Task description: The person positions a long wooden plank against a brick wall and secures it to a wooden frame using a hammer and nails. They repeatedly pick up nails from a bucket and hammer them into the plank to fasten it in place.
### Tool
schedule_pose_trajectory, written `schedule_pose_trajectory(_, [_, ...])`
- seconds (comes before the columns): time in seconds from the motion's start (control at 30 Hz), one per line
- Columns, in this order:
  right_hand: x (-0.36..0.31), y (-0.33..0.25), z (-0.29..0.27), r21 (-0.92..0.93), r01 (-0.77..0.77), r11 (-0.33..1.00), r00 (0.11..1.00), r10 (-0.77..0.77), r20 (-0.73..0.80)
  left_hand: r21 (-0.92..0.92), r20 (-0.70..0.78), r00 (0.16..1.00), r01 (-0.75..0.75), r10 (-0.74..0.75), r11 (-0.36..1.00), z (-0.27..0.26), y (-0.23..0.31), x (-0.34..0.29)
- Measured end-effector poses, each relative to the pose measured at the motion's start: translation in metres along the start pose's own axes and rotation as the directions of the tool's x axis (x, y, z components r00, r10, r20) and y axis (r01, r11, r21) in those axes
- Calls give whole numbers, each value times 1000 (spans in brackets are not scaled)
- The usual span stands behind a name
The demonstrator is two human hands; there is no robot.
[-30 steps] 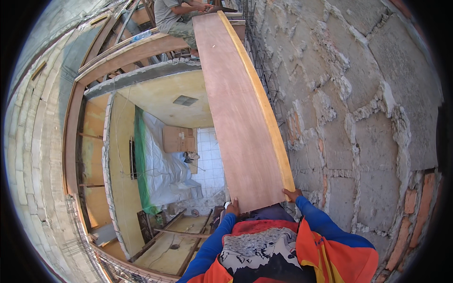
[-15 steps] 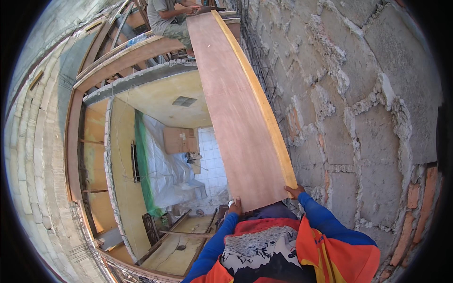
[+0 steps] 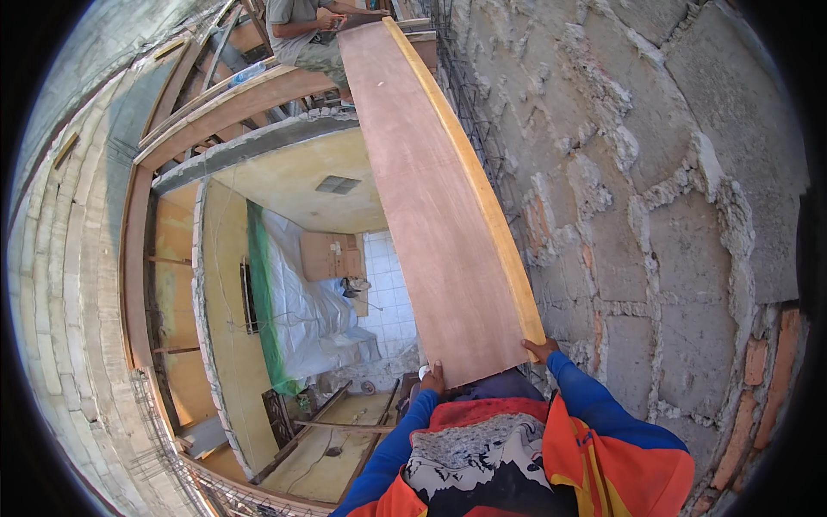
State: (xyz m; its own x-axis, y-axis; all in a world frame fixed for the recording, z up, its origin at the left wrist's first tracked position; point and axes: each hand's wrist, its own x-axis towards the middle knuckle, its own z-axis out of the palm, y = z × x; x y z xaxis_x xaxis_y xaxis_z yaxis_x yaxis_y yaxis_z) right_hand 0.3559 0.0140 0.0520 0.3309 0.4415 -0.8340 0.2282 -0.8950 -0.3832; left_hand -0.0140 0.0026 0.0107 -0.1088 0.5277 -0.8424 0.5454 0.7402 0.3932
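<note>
Right now your left hand [image 3: 433, 379] and your right hand [image 3: 541, 349] are both clamped on the near end of a long wooden board [image 3: 431, 198], one at each bottom corner, fingers curled over the edge. The board goes up and away from your hands, with its yellow edge on the right. Just right of your grip is a rough grey block wall [image 3: 655, 189]. At the far end of the board, another person [image 3: 301, 34] sits on a wooden beam [image 3: 233, 103] and touches it. Far below your hands lies a room with white floor tiles [image 3: 392, 293].
</note>
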Motion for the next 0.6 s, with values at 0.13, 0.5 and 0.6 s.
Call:
schedule_pose_trajectory(0.13, [-1,1,-1,14,-2,1000,1000,2,7,-8,4,999,44,-44,999,-2,8,-7])
schedule_pose_trajectory(0.5, [-2,-1,0,-39,1,999,1000,0,5,98,-44,997,72,-68,993,-9,17,-15])
schedule_pose_trajectory(0.6, [4,3,-1,-107,-1,994,1000,0,-17,66,-4,998,58,-57,996,-10,16,-12])
